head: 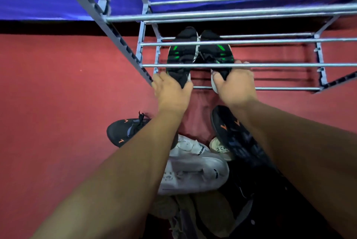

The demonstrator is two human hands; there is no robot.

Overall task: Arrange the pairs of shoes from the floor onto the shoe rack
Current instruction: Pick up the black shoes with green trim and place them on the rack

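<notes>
A metal shoe rack [270,65] with grey bars stands in front of me against a blue wall. Two black shoes with green marks lie side by side on a lower shelf, toes pointing away. My left hand [171,92] grips the heel of the left black-green shoe [180,55]. My right hand [234,84] grips the heel of the right black-green shoe [216,53]. Rack bars cross over both shoes.
On the red floor [58,103] below my arms lies a heap of shoes: a black shoe with orange marks [125,132] at left, its mate [231,134] at right, white sneakers [193,169] in the middle, dark shoes nearer me. The rack's slanted side frame [108,26] rises at left.
</notes>
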